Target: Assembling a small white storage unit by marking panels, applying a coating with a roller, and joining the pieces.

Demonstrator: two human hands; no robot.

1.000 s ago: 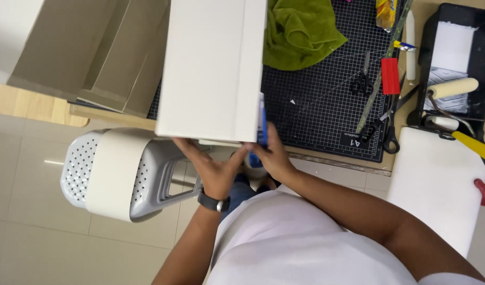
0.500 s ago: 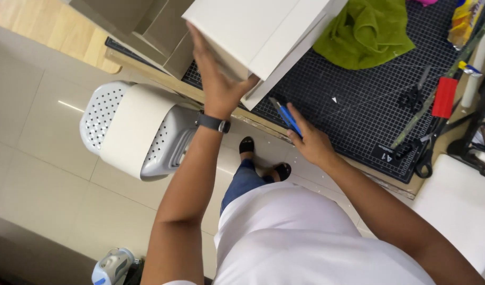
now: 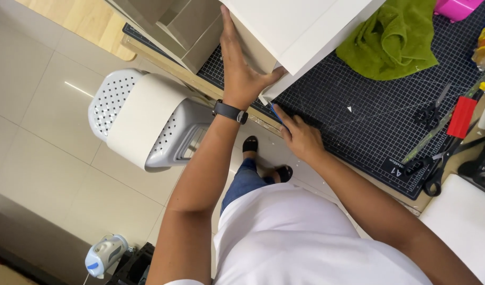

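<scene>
In the head view the left hand [image 3: 241, 74] reaches far with a straight arm, palm flat and fingers spread against the near side of a white board box [image 3: 290, 31] that rests tilted on the black cutting mat [image 3: 358, 121]. The right hand [image 3: 300, 138], arm bent, rests on the table's near edge just below the box corner, its grip closed around a blue knife [image 3: 276, 113]. A green cloth [image 3: 393, 42] lies to the right.

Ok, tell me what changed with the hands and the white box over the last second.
A second ago both hands gripped the white box's near end. Now only the left hand presses against the white box; the right hand has let go and dropped to the black cutting mat, holding a blue tool. The green cloth and scissors stayed put.
</scene>
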